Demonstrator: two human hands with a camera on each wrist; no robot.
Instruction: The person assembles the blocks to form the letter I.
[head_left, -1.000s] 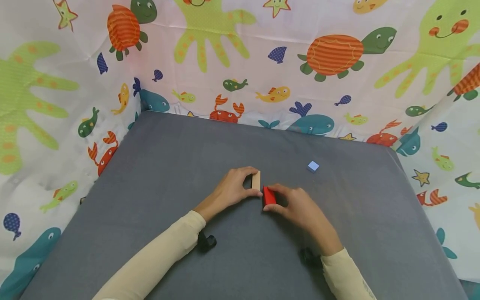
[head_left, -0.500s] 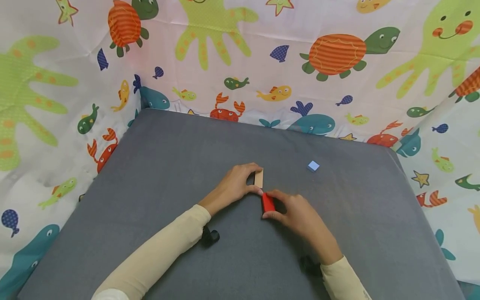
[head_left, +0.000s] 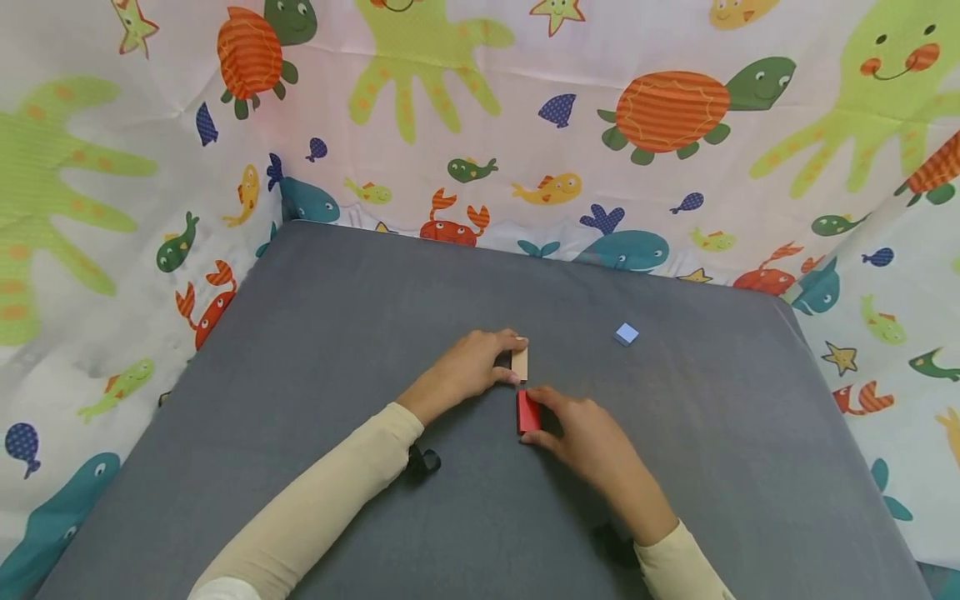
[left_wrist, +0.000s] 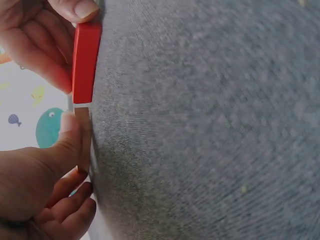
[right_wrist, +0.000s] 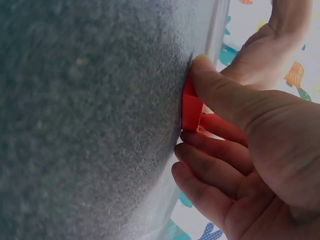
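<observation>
on grey cloth [head_left: 375, 300], a tan wood-like bar [head_left: 521, 364] is pinched by the left hand [head_left: 465, 367] and, just nearer, a red wood-like bar [head_left: 528, 412] by the right hand [head_left: 588, 433]. both are likely light and stiff, best gripped endwise.

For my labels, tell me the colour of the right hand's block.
The block is red, seen best in the left wrist view.

We see a grey tabletop [head_left: 375, 317] with a small blue block [head_left: 626, 334] towards its far right corner; nearer its middle lie a tan block [head_left: 521, 365] and, just beside it, a red block [head_left: 528, 412].
</observation>
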